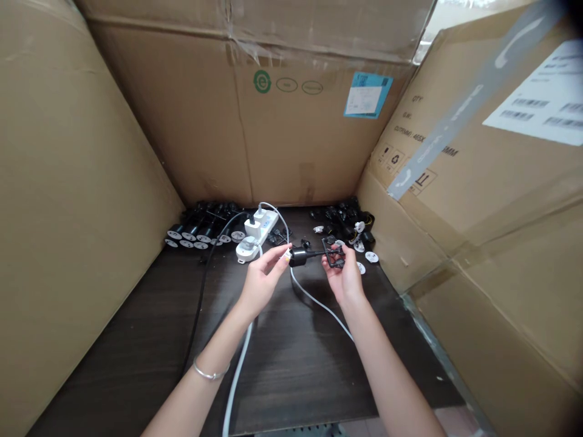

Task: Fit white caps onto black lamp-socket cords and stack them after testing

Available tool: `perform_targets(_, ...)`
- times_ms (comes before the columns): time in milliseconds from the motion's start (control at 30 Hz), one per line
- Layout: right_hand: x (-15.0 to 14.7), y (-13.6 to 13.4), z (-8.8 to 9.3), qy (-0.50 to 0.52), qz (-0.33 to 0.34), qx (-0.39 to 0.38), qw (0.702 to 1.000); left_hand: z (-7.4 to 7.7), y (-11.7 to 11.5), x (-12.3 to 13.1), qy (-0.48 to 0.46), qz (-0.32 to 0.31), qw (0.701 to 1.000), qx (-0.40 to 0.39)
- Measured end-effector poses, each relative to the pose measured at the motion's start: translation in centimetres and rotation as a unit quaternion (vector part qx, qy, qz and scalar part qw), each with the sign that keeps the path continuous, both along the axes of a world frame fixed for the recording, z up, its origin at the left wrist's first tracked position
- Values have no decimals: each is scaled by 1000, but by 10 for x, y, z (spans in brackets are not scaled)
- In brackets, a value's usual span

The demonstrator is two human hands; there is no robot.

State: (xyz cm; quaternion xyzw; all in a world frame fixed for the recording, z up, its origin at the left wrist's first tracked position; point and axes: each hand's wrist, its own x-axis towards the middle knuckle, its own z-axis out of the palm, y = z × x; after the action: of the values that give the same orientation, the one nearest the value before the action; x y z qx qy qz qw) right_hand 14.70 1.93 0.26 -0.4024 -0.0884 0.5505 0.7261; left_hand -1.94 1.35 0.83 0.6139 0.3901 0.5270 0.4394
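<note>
A dark wood-grain table top (300, 388) fills the lower frame, hemmed in by tan corrugated cardboard panels (77, 182) at left, right and back. A white cable (237, 382) runs up from the bottom edge, passes behind the hands and loops toward a white power strip (257, 233) at upper centre, which carries white plugs. A black cable (200, 315) runs beside it at left. Farther back, black cylindrical plugs with round white faces (195, 232) lie massed left of the strip, and black moulded parts (341, 221) with loose white discs (371, 257) lie at right. Both forearms reach in from the bottom, a silver bangle (210, 371) on the left wrist. The left hand (263, 284) pinches a black cylindrical plug body (298, 257) between closed fingertips, while the right hand (344, 276) curls partly closed around a black plastic lattice frame (334, 254) joined to that body by a thin stem.
</note>
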Motion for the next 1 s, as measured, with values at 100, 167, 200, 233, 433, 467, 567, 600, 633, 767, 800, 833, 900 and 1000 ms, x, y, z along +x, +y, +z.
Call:
perform_targets(100, 0, 0, -1, -7, -2, -1, 1000, 0, 0, -1, 8, 2, 1000, 5)
perform_targets(167, 0, 0, -2, -14, -4, -1, 1000, -1, 0, -1, 16, 3, 1000, 8)
perform_targets(200, -1, 0, -2, -15, -4, 1, 1000, -3, 0, -1, 19, 5, 1000, 9)
perform_targets(233, -1, 0, -2, -15, -3, 3, 1000, -4, 1, -2, 21, 6, 1000, 10)
perform_targets(433, -6, -3, 2, -18, 21, 15, 1000, -6, 2, -2, 12, 18, 1000, 23)
perform_targets(467, -6, -3, 1, -22, 22, 17, 999, -5, 2, -3, 12, 18, 999, 23)
perform_targets(567, -6, -3, 0, -40, 25, 25, 999, -2, 1, -2, -1, -2, 1000, 17)
perform_targets(600, -6, -3, -1, -46, 27, 27, 998, -1, 1, -2, -9, -15, 1000, 12)
perform_targets(633, -6, -3, -2, -51, 31, 26, 998, -1, 1, -2, -22, -29, 999, 7)
perform_targets(767, -8, -2, -4, -52, 61, 13, 997, -2, 2, -2, -79, -85, 993, -11)
perform_targets(800, -8, -2, -5, -47, 73, 11, 996, -3, 3, -2, -86, -98, 991, -15)
perform_targets(833, -9, -3, -5, -40, 86, 9, 995, -3, 3, -3, -93, -111, 989, -19)
perform_targets(900, -10, -3, -5, -27, 112, 4, 993, -3, 4, -3, -107, -140, 984, -31)
perform_targets(1000, -12, -5, -6, -11, 140, -1, 990, 1, 1, -5, -124, -201, 969, -68)
